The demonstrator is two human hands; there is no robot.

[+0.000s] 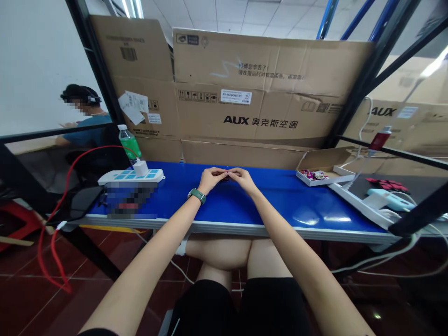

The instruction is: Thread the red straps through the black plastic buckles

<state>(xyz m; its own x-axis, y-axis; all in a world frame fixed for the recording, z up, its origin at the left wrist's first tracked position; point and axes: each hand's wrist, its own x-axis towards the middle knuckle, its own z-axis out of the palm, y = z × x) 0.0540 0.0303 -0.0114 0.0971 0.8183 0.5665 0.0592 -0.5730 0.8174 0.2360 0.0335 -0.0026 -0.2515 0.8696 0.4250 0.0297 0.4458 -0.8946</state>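
Note:
Over the far middle of the blue tabletop [231,205], my left hand [212,178] and my right hand [242,178] come together at the fingertips. A green-banded watch [197,196] is on my left wrist. Both hands have their fingers drawn in and closed. Between and just under the fingertips shows a small dark thing [226,178], mostly hidden by the fingers and too small to name. Whether it is held or lies on the tabletop is unclear.
At the left stand a white power strip [131,176] with a plugged-in charger, a green-labelled bottle [129,142] and a black pouch [82,203]. An open carton [341,175] with small wrapped pieces sits right. Cardboard [259,112] walls the back. A person [87,121] sits beyond, left.

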